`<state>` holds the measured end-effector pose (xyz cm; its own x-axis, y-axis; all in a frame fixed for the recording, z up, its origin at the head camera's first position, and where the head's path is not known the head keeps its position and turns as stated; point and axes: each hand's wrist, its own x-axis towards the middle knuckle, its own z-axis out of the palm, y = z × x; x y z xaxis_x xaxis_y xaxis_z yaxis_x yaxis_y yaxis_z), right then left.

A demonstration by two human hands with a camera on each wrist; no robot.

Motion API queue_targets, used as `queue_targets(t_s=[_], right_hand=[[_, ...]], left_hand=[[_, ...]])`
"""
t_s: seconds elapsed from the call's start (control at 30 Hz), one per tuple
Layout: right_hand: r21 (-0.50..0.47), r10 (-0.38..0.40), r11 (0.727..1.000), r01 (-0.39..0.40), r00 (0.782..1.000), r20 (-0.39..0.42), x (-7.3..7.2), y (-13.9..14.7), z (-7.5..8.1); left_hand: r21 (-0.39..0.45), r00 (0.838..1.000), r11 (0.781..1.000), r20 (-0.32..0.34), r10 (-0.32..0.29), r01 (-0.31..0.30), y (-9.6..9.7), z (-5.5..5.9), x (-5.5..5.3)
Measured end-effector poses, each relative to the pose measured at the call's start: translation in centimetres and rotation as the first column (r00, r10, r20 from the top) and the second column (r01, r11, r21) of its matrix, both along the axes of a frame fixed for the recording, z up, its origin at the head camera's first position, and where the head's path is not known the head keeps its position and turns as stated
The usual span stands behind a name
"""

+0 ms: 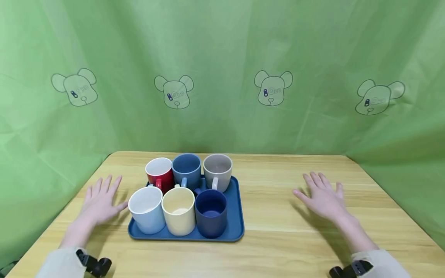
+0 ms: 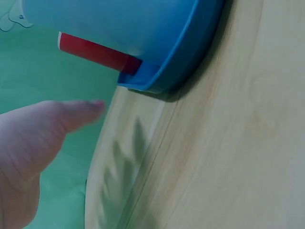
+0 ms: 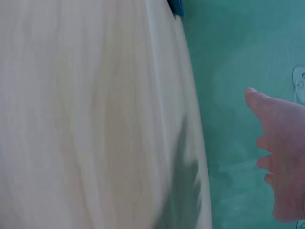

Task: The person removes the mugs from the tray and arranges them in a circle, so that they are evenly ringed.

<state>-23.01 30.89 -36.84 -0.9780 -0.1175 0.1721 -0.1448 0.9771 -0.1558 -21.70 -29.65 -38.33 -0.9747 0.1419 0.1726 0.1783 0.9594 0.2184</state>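
Note:
My left hand (image 1: 101, 204) hovers with spread fingers just left of a blue tray (image 1: 238, 216), holding nothing. Its thumb is close to a light blue mug (image 1: 147, 216); in the head view I cannot tell whether they touch. Beside that mug stand a cream mug (image 1: 179, 216) and a navy mug (image 1: 211, 214). Behind them are a red mug (image 1: 166, 181) with a white inside, a mid-blue mug (image 1: 187, 170) and a grey mug (image 1: 222, 175). Far to the right, my right hand (image 1: 325, 199) is held above the table, fingers spread and nothing in it.
The tray lies on a light wooden table (image 1: 271, 251), left of its middle. A green cloth (image 1: 222, 127) with printed bear heads hangs behind the table and along its sides. Each wrist carries a black strapped camera (image 1: 99, 266).

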Motion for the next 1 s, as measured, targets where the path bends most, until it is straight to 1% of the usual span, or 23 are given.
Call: queue_targets(t_s=[0.1,0.17,0.23,0.3,0.37,0.47,0.53,0.6,0.67,0.73,0.77,0.83,0.93,0.97,1.0], right_hand=[[-0.017,0.040,0.999,-0.041,0.999,-0.014,0.3,-1.0,0.5],[-0.058,0.084,0.995,-0.085,0.996,-0.022,0.5,-1.7,0.9],[-0.114,0.132,0.984,-0.135,0.991,-0.030,0.8,-2.5,1.2],[-0.180,0.178,0.967,-0.181,0.983,-0.032,1.1,-3.2,1.5],[-0.241,0.217,0.946,-0.218,0.976,-0.031,1.5,-4.0,1.8],[-0.313,0.267,0.913,-0.261,0.963,-0.025,1.9,-5.1,2.0],[-0.345,0.300,0.893,-0.287,0.954,-0.019,2.2,-5.8,2.1],[-0.361,0.331,0.878,-0.315,0.943,-0.017,2.5,-6.4,2.1],[-0.378,0.367,0.859,-0.345,0.930,-0.013,2.7,-7.0,2.1],[-0.396,0.399,0.841,-0.369,0.917,-0.007,2.9,-7.6,2.3],[-0.413,0.413,0.829,-0.377,0.911,-0.001,3.0,-7.9,2.3],[-0.438,0.436,0.811,-0.387,0.900,0.012,3.2,-8.6,2.5],[-0.471,0.459,0.790,-0.392,0.888,0.032,3.4,-9.9,2.6],[-0.481,0.472,0.780,-0.399,0.881,0.034,3.4,-10.3,2.6],[-0.494,0.486,0.768,-0.408,0.874,0.034,3.4,-10.8,2.6]], left_hand=[[0.022,1.000,1.000,-0.013,-0.013,0.013,-0.1,0.0,0.6],[0.048,1.000,0.999,-0.024,-0.015,0.016,0.1,0.0,1.1],[0.094,0.999,0.995,-0.025,-0.020,0.022,0.2,0.1,1.6],[0.160,0.999,0.987,-0.016,-0.029,0.031,0.5,0.2,1.9],[0.258,0.998,0.965,0.018,-0.058,0.052,0.8,0.3,2.3],[0.391,0.988,0.918,0.100,-0.114,0.067,1.1,0.3,2.9],[0.457,0.974,0.887,0.162,-0.155,0.065,1.3,0.4,3.4],[0.491,0.958,0.868,0.211,-0.192,0.066,1.4,0.4,3.9],[0.533,0.941,0.843,0.240,-0.238,0.077,1.4,0.4,4.2],[0.571,0.927,0.815,0.248,-0.281,0.095,1.5,0.4,4.6],[0.591,0.921,0.799,0.239,-0.307,0.113,1.6,0.4,4.7],[0.618,0.915,0.774,0.219,-0.338,0.139,1.9,0.3,5.1],[0.641,0.917,0.752,0.190,-0.351,0.155,2.5,0.1,5.6],[0.643,0.919,0.749,0.179,-0.352,0.161,2.8,-0.1,5.8],[0.647,0.922,0.747,0.178,-0.345,0.155,3.1,-0.3,5.9]])
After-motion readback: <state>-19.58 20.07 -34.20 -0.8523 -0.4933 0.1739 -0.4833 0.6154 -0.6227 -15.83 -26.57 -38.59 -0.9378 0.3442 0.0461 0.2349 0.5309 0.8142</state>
